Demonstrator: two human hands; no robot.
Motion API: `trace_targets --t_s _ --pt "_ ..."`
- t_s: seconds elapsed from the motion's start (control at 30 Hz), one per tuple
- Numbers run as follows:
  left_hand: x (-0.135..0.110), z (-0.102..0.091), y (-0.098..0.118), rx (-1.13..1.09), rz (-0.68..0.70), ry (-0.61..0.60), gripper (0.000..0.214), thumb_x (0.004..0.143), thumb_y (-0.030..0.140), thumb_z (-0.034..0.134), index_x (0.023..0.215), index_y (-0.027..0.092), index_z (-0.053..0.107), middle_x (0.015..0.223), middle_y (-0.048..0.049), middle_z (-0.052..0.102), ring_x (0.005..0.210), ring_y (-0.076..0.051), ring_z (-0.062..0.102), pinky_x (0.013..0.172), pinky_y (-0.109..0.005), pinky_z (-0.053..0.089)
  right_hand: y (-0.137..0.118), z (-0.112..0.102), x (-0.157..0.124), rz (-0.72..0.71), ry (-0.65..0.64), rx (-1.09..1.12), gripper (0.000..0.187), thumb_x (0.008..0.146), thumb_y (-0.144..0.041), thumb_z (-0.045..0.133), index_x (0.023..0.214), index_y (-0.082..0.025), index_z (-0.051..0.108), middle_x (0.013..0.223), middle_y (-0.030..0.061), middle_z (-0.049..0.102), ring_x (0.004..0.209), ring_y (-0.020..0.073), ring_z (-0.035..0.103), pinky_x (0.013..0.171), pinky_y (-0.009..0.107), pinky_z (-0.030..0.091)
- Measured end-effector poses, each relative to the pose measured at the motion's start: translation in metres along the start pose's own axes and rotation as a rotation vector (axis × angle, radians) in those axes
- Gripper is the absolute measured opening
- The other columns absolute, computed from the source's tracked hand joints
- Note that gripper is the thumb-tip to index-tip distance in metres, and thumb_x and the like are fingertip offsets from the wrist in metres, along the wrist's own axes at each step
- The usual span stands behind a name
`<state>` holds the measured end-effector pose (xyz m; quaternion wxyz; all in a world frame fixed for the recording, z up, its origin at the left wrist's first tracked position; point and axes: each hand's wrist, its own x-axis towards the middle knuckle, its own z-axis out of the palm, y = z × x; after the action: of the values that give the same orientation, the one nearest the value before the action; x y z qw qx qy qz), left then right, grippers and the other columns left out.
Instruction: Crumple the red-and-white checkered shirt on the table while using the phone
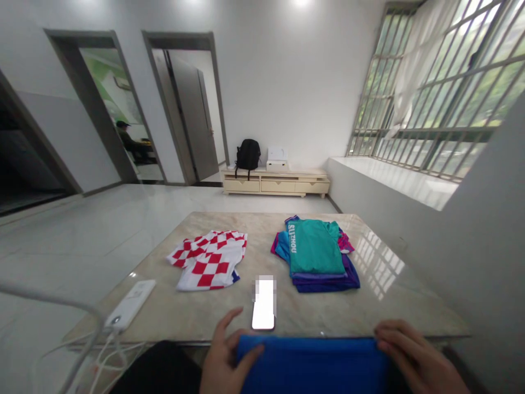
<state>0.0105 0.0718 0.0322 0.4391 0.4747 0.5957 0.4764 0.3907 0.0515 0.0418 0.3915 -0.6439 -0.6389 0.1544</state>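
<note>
A blue folded cloth [315, 364] lies at the near table edge, in front of me. My left hand [225, 355] rests on its left end with the fingers spread over the fabric. My right hand [414, 358] presses on its right end, fingers curled over the edge. Just beyond the cloth a phone [263, 303] lies flat on the table with its screen lit. Farther back lie a red-and-white checked shirt [209, 260] on the left and a stack of folded garments [318, 254] with a teal shirt on top on the right.
The marble table [394, 290] stands by a white wall and a barred window [443, 93]. A white power bank [130, 305] with cables lies at the table's left edge. Across the room stand a low cabinet [274, 183] with a black backpack [248, 154]. A person sits beyond a doorway [131, 143].
</note>
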Motion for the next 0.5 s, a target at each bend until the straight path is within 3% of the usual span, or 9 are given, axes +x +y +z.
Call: trace_targets --t_s 0.07,0.13,0.2,0.3,0.4,0.5 --pt "0.055 0.019 0.035 0.013 0.091 -0.121 0.037 0.071 0.046 0.083 0.098 0.022 0.078 0.091 -0.0063 0.081 0.079 -0.027 0.072 0.074 -0.036 0.056 -0.017 -0.004 0.058 0.051 -0.038 -0.012 0.036 0.087 -0.058 0.062 0.077 -0.028 0.079 0.072 0.0047 0.077 0.068 0.0257 0.072 0.063 0.033 0.056" --pt "0.117 0.039 0.080 -0.021 0.260 -0.131 0.034 0.068 0.046 0.082 0.086 0.017 0.079 0.083 -0.0090 0.079 0.077 -0.027 0.071 0.071 -0.037 0.054 -0.036 -0.015 0.129 0.021 -0.052 -0.007 0.039 0.090 -0.054 0.058 0.075 -0.023 0.078 0.048 0.0012 0.066 0.052 0.0227 0.066 0.056 0.032 0.051" --pt "0.178 0.057 0.134 -0.075 0.377 -0.113 0.036 0.069 0.047 0.082 0.087 0.016 0.078 0.084 -0.0077 0.079 0.078 -0.025 0.070 0.074 -0.036 0.054 -0.058 -0.036 0.203 -0.052 0.047 0.065 0.035 0.086 -0.048 0.064 0.075 -0.018 0.078 0.049 0.0026 0.067 0.045 0.0206 0.063 0.050 0.031 0.049" --pt "0.250 0.076 0.216 -0.125 0.603 -0.071 0.032 0.070 0.038 0.083 0.092 0.015 0.076 0.092 -0.0067 0.077 0.086 -0.022 0.068 0.080 -0.033 0.052 -0.092 -0.081 0.292 -0.139 0.201 0.108 0.032 0.087 -0.043 0.064 0.085 -0.013 0.078 0.065 0.0064 0.075 0.063 0.0221 0.073 0.060 0.029 0.054" --pt "0.289 0.088 0.273 -0.116 0.766 -0.084 0.027 0.074 0.030 0.080 0.096 0.015 0.075 0.088 -0.0051 0.075 0.080 -0.020 0.065 0.076 -0.031 0.050 -0.112 -0.117 0.341 -0.233 0.359 0.106 0.037 0.088 -0.044 0.067 0.095 -0.009 0.078 0.067 0.0071 0.075 0.071 0.0239 0.076 0.069 0.033 0.055" --pt "0.311 0.102 0.287 -0.053 0.855 -0.107 0.018 0.077 0.025 0.077 0.093 0.016 0.075 0.086 -0.0041 0.074 0.081 -0.020 0.065 0.079 -0.032 0.050 -0.104 -0.125 0.361 -0.306 0.424 0.060 0.044 0.088 -0.048 0.069 0.100 -0.007 0.078 0.068 0.0080 0.075 0.072 0.0248 0.075 0.072 0.037 0.056"
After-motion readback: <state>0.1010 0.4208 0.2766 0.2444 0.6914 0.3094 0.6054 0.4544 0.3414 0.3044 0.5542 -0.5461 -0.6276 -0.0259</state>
